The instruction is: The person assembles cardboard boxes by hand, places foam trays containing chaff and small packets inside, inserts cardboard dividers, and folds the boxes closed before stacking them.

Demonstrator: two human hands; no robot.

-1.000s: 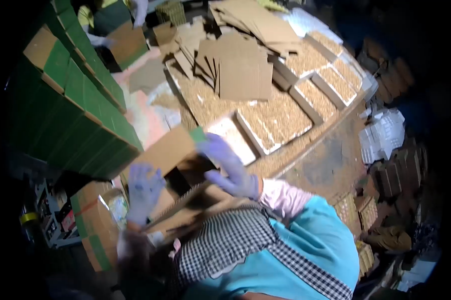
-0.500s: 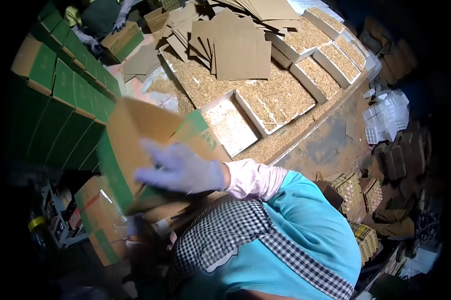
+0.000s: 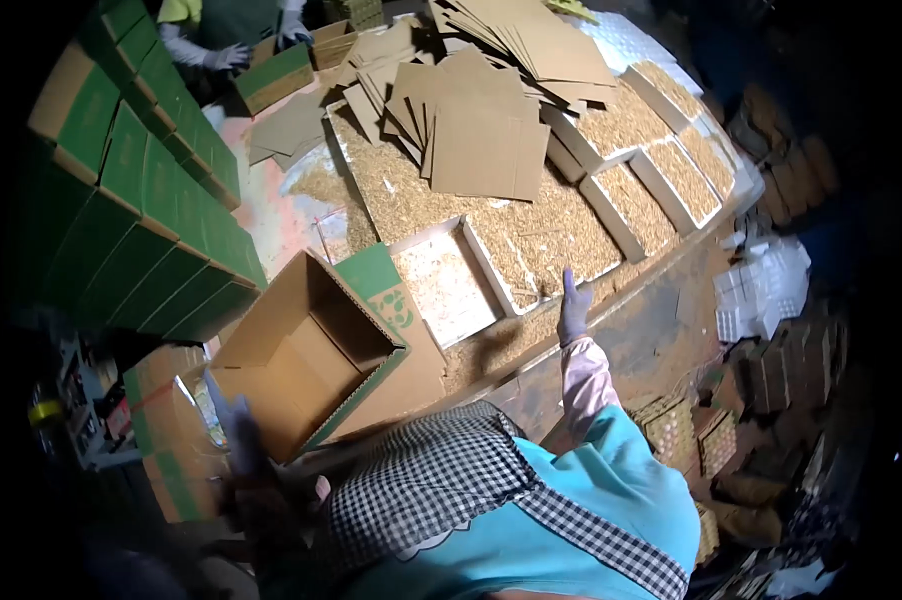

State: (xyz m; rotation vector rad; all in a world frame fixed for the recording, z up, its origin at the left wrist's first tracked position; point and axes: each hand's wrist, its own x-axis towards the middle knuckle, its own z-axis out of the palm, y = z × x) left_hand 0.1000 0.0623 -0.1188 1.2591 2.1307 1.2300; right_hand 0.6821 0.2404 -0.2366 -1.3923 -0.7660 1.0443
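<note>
An open, empty cardboard box [image 3: 306, 350] with green outer sides stands tilted on the near left of the table. My left hand [image 3: 239, 425], in a pale purple glove, is at its near left side with fingers extended; whether it presses on the box is unclear. My right hand [image 3: 574, 308], gloved too, is over the near edge of the wood shavings [image 3: 556, 240], fingers stretched out and mostly together, with no object seen in it. Between box and right hand lies a nearly bare white tray [image 3: 449, 280]. A flat cardboard piece with green print [image 3: 401, 320] lies beside the box.
Stacked green boxes [image 3: 141, 200] rise at the left. Flat cardboard sheets [image 3: 486, 130] lie on the shavings. A co-worker's gloved hands [image 3: 226, 57] are near another box [image 3: 276, 80] at the far left. Egg trays [image 3: 671, 430] are at the lower right.
The box has come to rest with its opening toward me. My right hand has left the box and moved right to the shavings. My left hand shows more clearly beside the box.
</note>
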